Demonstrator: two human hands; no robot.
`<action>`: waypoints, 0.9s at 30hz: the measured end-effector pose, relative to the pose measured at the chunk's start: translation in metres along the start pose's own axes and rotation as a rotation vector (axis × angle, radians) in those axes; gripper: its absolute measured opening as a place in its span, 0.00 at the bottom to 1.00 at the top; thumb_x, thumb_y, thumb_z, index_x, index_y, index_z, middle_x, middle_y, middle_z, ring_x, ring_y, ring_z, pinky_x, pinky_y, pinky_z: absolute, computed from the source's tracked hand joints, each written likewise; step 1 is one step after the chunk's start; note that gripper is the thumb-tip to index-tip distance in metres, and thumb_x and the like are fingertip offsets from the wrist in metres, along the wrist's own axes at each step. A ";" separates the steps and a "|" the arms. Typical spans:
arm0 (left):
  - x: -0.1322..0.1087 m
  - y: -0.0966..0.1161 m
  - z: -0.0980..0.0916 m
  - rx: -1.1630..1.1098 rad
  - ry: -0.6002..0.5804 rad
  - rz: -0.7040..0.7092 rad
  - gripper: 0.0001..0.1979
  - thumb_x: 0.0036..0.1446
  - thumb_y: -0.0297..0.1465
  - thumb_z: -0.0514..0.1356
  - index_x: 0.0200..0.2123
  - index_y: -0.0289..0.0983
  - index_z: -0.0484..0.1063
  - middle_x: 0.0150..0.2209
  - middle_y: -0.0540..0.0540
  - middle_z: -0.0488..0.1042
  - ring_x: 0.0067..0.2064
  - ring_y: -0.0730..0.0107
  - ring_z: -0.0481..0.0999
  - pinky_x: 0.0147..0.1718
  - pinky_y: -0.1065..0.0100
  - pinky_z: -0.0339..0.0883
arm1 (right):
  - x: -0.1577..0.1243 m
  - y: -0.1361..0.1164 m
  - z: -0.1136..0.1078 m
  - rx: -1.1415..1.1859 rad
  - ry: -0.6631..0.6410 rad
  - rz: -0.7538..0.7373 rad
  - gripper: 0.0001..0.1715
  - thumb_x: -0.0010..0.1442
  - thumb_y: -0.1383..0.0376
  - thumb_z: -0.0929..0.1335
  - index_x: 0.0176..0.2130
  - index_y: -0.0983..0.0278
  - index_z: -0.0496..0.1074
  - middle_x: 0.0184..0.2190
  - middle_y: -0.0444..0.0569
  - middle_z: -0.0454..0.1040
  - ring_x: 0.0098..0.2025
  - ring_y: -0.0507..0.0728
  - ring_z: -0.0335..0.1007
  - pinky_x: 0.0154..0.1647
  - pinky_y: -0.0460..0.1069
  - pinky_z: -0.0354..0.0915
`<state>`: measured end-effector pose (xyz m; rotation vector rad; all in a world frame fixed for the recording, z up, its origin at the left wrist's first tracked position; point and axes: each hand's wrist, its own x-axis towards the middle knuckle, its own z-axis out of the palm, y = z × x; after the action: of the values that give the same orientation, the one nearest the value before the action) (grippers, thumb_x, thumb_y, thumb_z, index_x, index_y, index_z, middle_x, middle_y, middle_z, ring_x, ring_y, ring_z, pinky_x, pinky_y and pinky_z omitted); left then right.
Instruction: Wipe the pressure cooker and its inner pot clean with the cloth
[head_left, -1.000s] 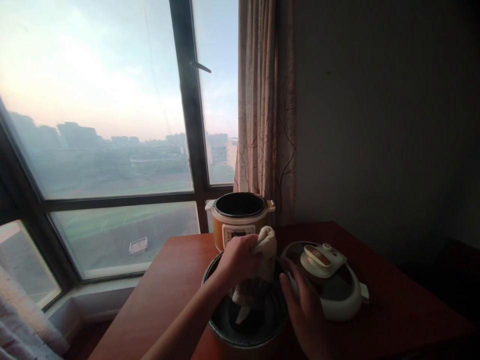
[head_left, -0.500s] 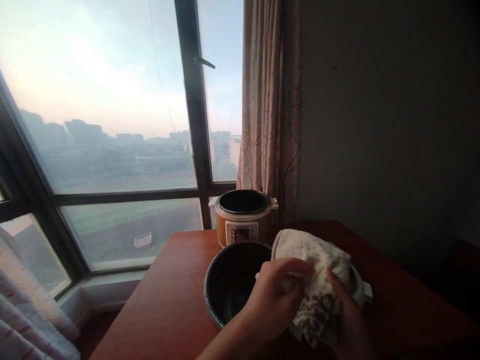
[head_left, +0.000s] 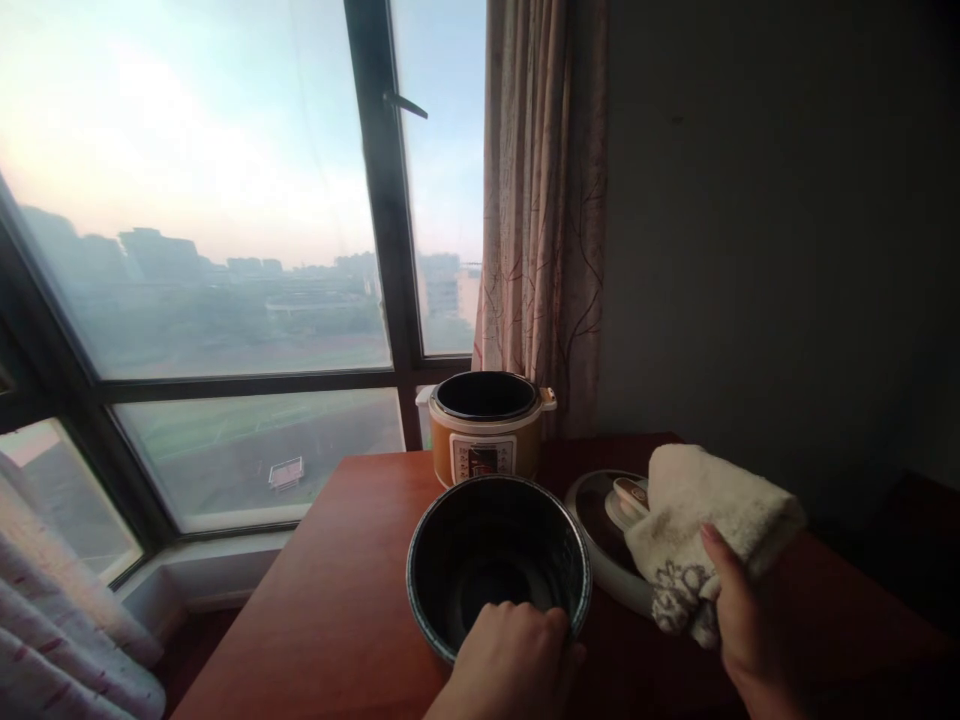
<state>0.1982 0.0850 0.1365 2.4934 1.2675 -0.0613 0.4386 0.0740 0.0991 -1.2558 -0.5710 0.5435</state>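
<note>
A dark inner pot (head_left: 495, 530) with a pale worn rim stands on the table in front of me. My left hand (head_left: 517, 650) is closed over its near rim; the fingertips are hidden inside the pot. On the right, my right hand (head_left: 739, 620) grips a folded cream towel (head_left: 705, 500) with a grey-brown patterned end, the thumb on top. Below and behind the towel lies a round pot lid (head_left: 600, 530) with a light rim and a knob, partly covered from view. The towel is apart from the pot.
Behind the inner pot, an orange-brown electric cooker (head_left: 486, 440) stands lidless, with pale side handles and a front control panel. The red-brown table (head_left: 322, 590) reaches toward a window (head_left: 247, 250) on the left. A patterned curtain (head_left: 536, 200) hangs behind the cooker.
The towel has moved right in my right hand, uncovering part of the lid. My left hand has left the towel and come down onto the inner pot's near rim.
</note>
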 end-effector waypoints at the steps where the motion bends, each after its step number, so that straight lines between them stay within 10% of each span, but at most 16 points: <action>1: -0.001 0.000 -0.001 0.008 0.004 0.014 0.21 0.66 0.41 0.48 0.42 0.37 0.78 0.39 0.30 0.82 0.41 0.35 0.83 0.37 0.47 0.71 | -0.001 -0.001 0.000 -0.064 -0.021 0.012 0.41 0.55 0.43 0.72 0.58 0.65 0.72 0.53 0.56 0.77 0.62 0.71 0.67 0.62 0.63 0.65; 10: -0.021 -0.023 -0.009 -0.228 0.295 -0.063 0.21 0.69 0.43 0.41 0.35 0.42 0.70 0.30 0.41 0.80 0.31 0.56 0.80 0.28 0.62 0.57 | -0.055 0.036 0.064 -0.242 -0.367 -0.159 0.38 0.61 0.47 0.69 0.63 0.62 0.67 0.66 0.55 0.65 0.72 0.68 0.52 0.72 0.62 0.49; 15: -0.028 -0.044 -0.002 -0.350 0.485 0.001 0.23 0.69 0.44 0.40 0.38 0.42 0.71 0.27 0.45 0.78 0.25 0.66 0.75 0.27 0.66 0.58 | -0.076 0.031 0.095 -0.317 -0.544 -0.511 0.41 0.60 0.57 0.71 0.69 0.50 0.59 0.68 0.48 0.63 0.70 0.69 0.56 0.69 0.67 0.54; 27: -0.049 -0.057 0.037 -0.963 1.193 -0.280 0.28 0.52 0.57 0.63 0.40 0.40 0.84 0.41 0.42 0.83 0.43 0.51 0.80 0.45 0.62 0.74 | -0.095 0.011 0.099 -0.530 -0.669 -1.112 0.39 0.62 0.63 0.63 0.70 0.62 0.57 0.70 0.54 0.59 0.72 0.70 0.51 0.68 0.70 0.54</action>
<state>0.1284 0.0661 0.0950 1.3697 1.4352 1.7041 0.3015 0.0841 0.0997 -0.9993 -1.9079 -0.1846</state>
